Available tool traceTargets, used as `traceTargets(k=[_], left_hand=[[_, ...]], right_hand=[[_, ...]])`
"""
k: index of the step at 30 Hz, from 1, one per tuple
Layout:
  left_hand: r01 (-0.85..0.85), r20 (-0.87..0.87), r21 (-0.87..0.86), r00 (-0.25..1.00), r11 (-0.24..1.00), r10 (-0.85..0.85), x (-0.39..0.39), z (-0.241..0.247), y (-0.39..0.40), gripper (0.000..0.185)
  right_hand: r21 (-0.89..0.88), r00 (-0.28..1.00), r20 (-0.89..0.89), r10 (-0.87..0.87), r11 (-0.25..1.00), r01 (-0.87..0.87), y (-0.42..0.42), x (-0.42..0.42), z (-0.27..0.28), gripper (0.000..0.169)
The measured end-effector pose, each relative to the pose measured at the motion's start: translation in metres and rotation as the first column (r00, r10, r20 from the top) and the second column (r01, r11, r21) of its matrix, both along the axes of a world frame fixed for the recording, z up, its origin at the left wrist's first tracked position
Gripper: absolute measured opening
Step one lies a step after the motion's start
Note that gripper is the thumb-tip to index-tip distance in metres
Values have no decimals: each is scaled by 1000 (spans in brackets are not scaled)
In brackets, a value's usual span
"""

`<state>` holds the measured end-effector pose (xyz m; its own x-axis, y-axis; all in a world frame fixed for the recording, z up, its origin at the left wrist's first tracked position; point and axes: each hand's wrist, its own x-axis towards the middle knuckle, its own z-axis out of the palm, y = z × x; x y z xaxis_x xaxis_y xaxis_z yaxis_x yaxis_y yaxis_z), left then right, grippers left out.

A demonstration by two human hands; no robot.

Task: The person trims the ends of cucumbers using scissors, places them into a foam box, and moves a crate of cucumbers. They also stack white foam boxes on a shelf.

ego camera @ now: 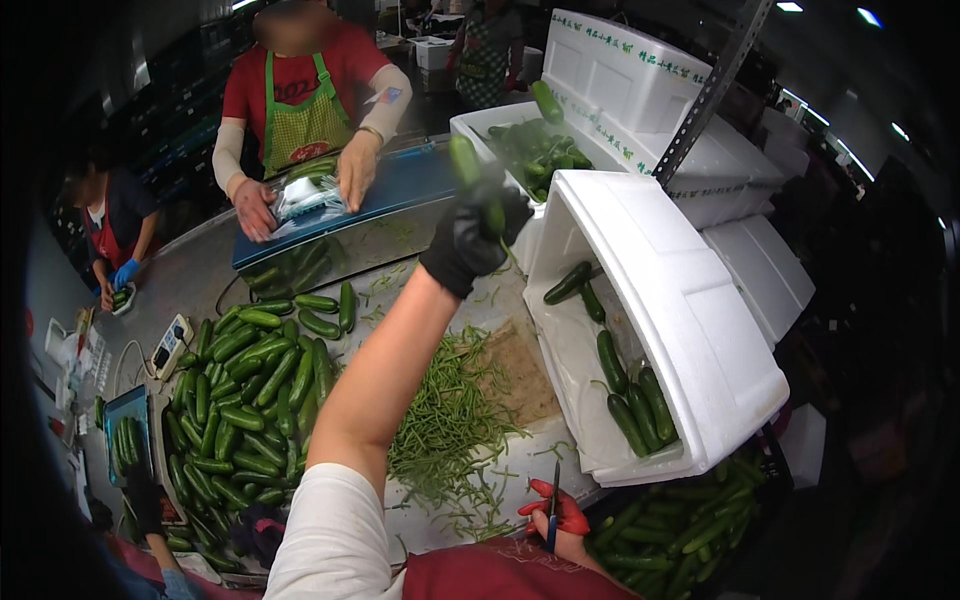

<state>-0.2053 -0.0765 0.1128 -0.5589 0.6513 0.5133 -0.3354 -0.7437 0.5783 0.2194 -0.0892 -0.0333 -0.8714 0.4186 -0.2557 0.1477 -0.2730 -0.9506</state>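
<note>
My left hand (pixel 480 232), in a black glove, is stretched out and blurred, shut on at least one cucumber (pixel 465 161). Just beyond it, another cucumber (pixel 547 101) shows over an open foam box (pixel 469 124) of cucumbers; whether it touches anything I cannot tell. Low in the view, my right hand (pixel 559 514), with red-gloved fingers, holds a pair of blue-handled scissors (pixel 552 525), blades upward. A foam box tipped on its side (pixel 645 225), with several cucumbers inside, opens towards the metal table (pixel 420 300). Thin green stem trimmings (pixel 450 420) lie heaped between my hands.
A large cucumber pile (pixel 247 405) covers the table's left part. Across it, a co-worker handles a wrapped tray (pixel 304 199) on a blue-topped machine (pixel 405 176). Another person's black-gloved hand (pixel 142 499) is by a scale (pixel 127 427). More cucumbers (pixel 675 525) lie at lower right, near a metal post (pixel 712 90).
</note>
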Motion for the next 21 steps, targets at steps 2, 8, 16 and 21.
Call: traceTargets(k=[2,8,16,21], left_hand=[[94,285,-105,957,990,-60,34,-14,-15,41],[185,461,-23,874,983,-154,103,-41,-62,47],[154,691,157,689,976,-220,180,-74,-79,48],[191,565,1,810,982,-158,208,-73,-89,59]], right_hand=[[23,999,-36,-2,1000,3,0,3,-7,45],[182,996,-81,46,983,-31,1,-19,-1,46],[291,968,-252,2,954,74,6,-64,4,51],[39,967,-253,-12,999,23,6,-72,32,47]])
